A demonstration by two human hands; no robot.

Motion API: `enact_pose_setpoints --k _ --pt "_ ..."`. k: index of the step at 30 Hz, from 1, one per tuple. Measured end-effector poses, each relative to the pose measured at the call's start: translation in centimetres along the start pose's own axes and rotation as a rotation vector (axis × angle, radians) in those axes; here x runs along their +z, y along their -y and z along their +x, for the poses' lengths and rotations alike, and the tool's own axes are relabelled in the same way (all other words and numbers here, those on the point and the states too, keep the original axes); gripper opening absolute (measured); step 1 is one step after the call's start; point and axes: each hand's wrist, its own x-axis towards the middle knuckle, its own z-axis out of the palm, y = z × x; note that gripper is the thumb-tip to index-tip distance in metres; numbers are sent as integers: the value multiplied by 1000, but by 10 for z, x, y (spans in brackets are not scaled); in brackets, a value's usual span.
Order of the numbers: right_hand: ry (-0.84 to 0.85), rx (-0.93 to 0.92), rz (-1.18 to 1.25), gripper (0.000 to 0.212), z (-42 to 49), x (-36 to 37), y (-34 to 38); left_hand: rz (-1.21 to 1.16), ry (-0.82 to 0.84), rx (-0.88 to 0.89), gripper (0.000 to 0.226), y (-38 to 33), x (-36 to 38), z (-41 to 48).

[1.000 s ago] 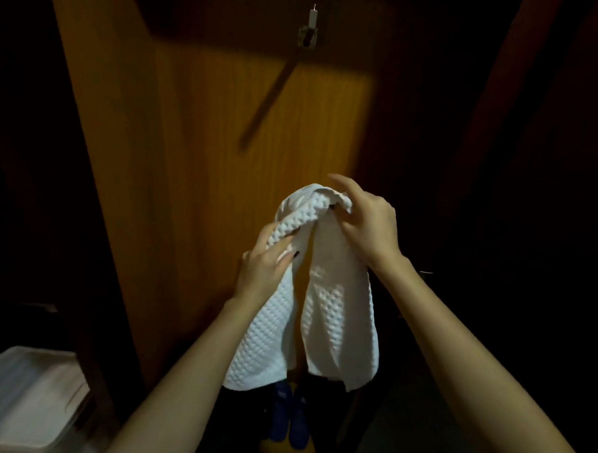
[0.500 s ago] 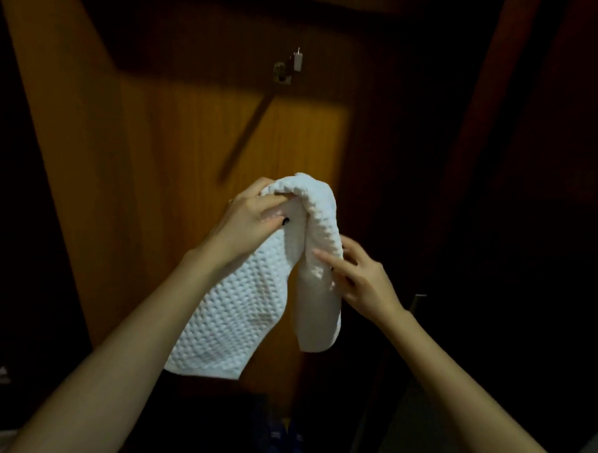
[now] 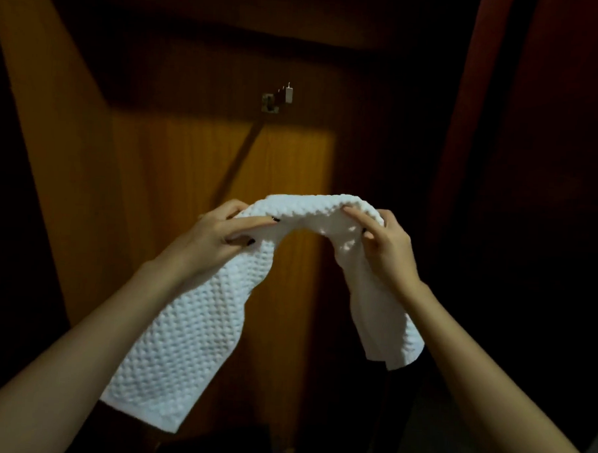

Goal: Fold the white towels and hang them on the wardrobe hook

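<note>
One towel (image 3: 190,324) spanning left grip (image 3: 218,236), right grip (image 3: 392,254)

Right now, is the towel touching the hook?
Apart. Head view: the white towel hangs below the hook, with bare wood panel showing between them.

I see both hands raised in front of the wooden wardrobe panel (image 3: 286,164), stretching a white waffle-textured towel (image 3: 190,338) between them; the left hand (image 3: 218,236) pinches one end of the arched fold, thumb on top and fingers curled beneath; the right hand (image 3: 389,250) grips the other end, its index finger laid along the top of the fold; the towel's two halves hang below each wrist; the metal hook (image 3: 277,98) sits on the panel above the towel, well apart from it, with the panel's upper part in shadow.
</note>
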Motion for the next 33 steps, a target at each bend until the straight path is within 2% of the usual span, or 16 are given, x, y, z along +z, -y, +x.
enact_pose_setpoints --k 4,8,9,11,12,13,16,18,19,22,25,27,29,31,32,33 --pt "-23 -185 -140 53 17 -12 -5 232 28 193 44 9 -17 -3" --pt "-142 -219 -208 40 57 -27 -4 506 -26 270 72 16 -47 31" --pt "-186 -264 -251 38 70 -31 -4 559 -31 257 69 17 -59 43" --pt "-267 -357 -323 49 100 -37 -1 613 -72 225 42 24 -88 71" --pt "-272 -347 -339 45 117 -42 2 636 -131 195 33 27 -102 83" --pt "-263 -324 -355 33 137 -46 5 675 -175 205 34 27 -116 95" --pt "-361 -291 -342 32 190 -58 19 862 -243 328 54 24 -144 128" --pt "-449 -388 -381 48 220 -66 21 932 -242 261 47 24 -159 145" --pt "-455 -441 -380 49 234 -69 19 949 -248 228 40 24 -163 153" --pt "-396 -443 -393 31 264 -68 9 1010 -229 187 30 32 -173 169" --pt "-408 -444 -394 51 287 -55 -9 1042 -241 119 22 42 -172 186" --pt "-382 -455 -443 54 299 -50 -19 1073 -283 62 16 50 -167 199" --pt "-370 -483 -521 47 307 -46 -25 1097 -347 51 13 62 -162 210" --pt "-424 -531 -472 26 314 -41 -29 1069 -437 77 13 74 -155 221" --pt "-475 -593 -487 23 317 -40 -32 1033 -481 68 16 79 -151 226" --pt "-452 -601 -465 20 318 -36 -33 999 -524 40 22 82 -147 232"
